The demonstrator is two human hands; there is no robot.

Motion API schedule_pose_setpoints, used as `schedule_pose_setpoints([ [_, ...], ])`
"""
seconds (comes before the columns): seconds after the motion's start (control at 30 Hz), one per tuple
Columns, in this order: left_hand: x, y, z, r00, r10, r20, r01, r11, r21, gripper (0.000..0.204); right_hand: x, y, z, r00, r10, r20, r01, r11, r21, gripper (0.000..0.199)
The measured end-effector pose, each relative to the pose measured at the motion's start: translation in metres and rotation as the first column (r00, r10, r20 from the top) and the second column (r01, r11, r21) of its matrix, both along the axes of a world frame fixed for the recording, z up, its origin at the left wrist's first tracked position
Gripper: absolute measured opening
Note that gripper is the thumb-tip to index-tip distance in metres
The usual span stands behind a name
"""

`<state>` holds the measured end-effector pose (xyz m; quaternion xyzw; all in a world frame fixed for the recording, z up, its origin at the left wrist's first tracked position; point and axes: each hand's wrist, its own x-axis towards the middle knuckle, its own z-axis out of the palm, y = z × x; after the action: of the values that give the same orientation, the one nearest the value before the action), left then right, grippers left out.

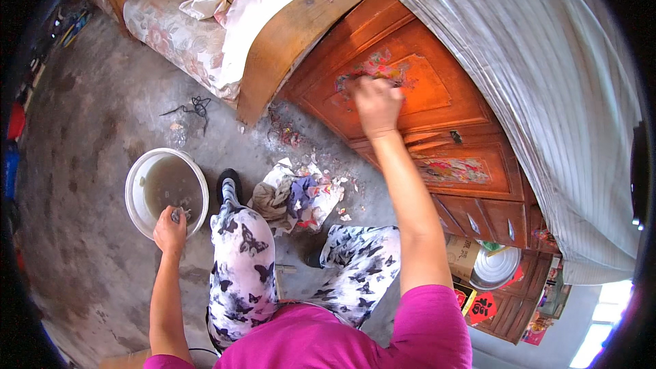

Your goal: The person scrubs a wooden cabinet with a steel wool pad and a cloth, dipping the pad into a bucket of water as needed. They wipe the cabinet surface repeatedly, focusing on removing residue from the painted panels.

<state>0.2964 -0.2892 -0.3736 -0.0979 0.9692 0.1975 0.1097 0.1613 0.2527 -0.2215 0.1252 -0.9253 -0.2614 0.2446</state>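
My right hand (378, 104) reaches up to an orange-brown wooden cabinet door (427, 85). Its fingers are bent against the panel, over a patch of torn, colourful paper remains (378, 66). Something dark shows at the fingertips, too blurred to name. At the near rim of a white bucket (131, 188) with murky water, my left hand (169, 230) is closed around a small grey crumpled wad (179, 215). A lower cabinet panel bears another scuffed patch of paper remains (454, 170).
Crumpled cloths (272, 201) and paper scraps lie on the concrete floor between bucket and cabinet. A black cord (198, 106) lies farther off. A floral sofa (164, 44) with a wooden arm (277, 44) adjoins the cabinet. Striped grey fabric (540, 61) drapes over the cabinet top.
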Motion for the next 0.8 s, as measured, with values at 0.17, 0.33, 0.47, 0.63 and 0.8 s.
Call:
schedule_pose_setpoints([
  [0.17, 0.005, -0.004, 0.002, 0.999, 0.003, 0.040, 0.000, 0.997, -0.074, 0.028, 0.012, -0.007, 0.004, 0.989, 0.150, 0.003, -0.148, 0.981, -0.128, 0.024],
  [0.33, 0.007, -0.002, 0.006, 1.000, -0.011, -0.003, 0.010, 0.996, -0.094, 0.030, 0.008, -0.002, 0.119, 0.878, -0.034, -0.477, 0.003, 0.998, -0.065, 0.031],
  [0.47, 0.004, -0.001, 0.005, 0.999, -0.022, 0.037, 0.025, 0.996, -0.090, 0.030, 0.012, -0.001, 0.056, 0.969, 0.045, -0.244, -0.073, 0.991, -0.109, 0.031],
  [0.63, 0.005, 0.001, -0.002, 0.999, -0.020, 0.046, 0.025, 0.994, -0.108, 0.030, 0.021, -0.004, 0.014, 0.995, 0.062, -0.072, -0.076, 0.975, -0.209, 0.025],
  [0.8, 0.012, -0.003, 0.001, 1.000, -0.016, 0.012, 0.017, 0.996, -0.091, 0.033, 0.009, -0.009, 0.107, 0.873, -0.077, -0.481, -0.034, 0.975, -0.219, 0.033],
])
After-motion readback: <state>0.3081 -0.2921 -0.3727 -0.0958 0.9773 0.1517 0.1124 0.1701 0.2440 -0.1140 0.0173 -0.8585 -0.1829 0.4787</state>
